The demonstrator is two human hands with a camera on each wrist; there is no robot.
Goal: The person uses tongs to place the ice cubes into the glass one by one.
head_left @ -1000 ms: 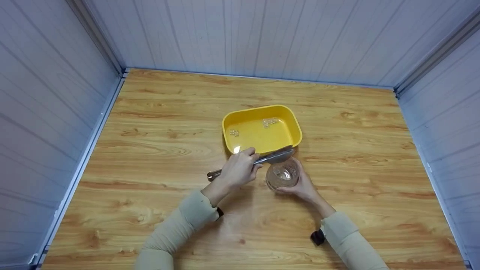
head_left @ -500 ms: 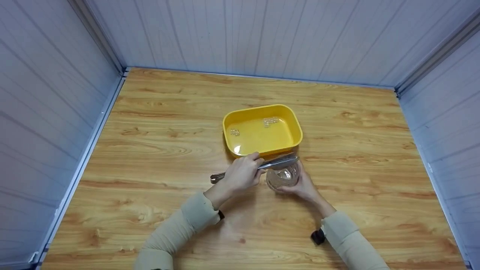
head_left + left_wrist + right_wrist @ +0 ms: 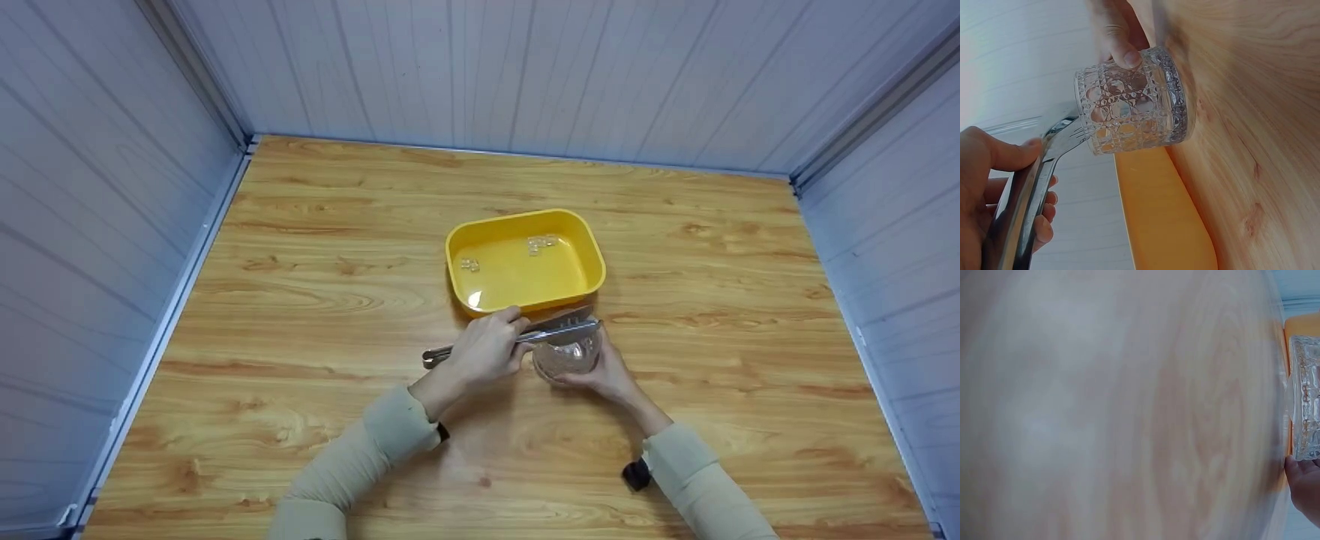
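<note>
My left hand (image 3: 486, 346) grips a pair of metal tongs (image 3: 559, 332). Their tips lie over the mouth of a clear cut-glass tumbler (image 3: 556, 366), and the tines reach its rim in the left wrist view. Whether anything sits between the tips cannot be told. My right hand (image 3: 607, 371) holds the tumbler from its right side, with the thumb (image 3: 1129, 58) against the patterned wall. The glass stands upright on the wooden table, just in front of a yellow bin (image 3: 502, 283). Small clear cubes (image 3: 541, 244) lie in the bin's back right, and a few more cubes (image 3: 470, 265) at its left.
Wood-grain table (image 3: 337, 285) spreads around the bin. White panel walls (image 3: 480, 75) enclose it at the back, left and right. A black band or device (image 3: 636, 475) hangs at the right wrist.
My left hand has drawn the tongs slightly toward me and right, so their tips moved from the bin's front edge to over the tumbler. The right hand and tumbler have stayed put.
</note>
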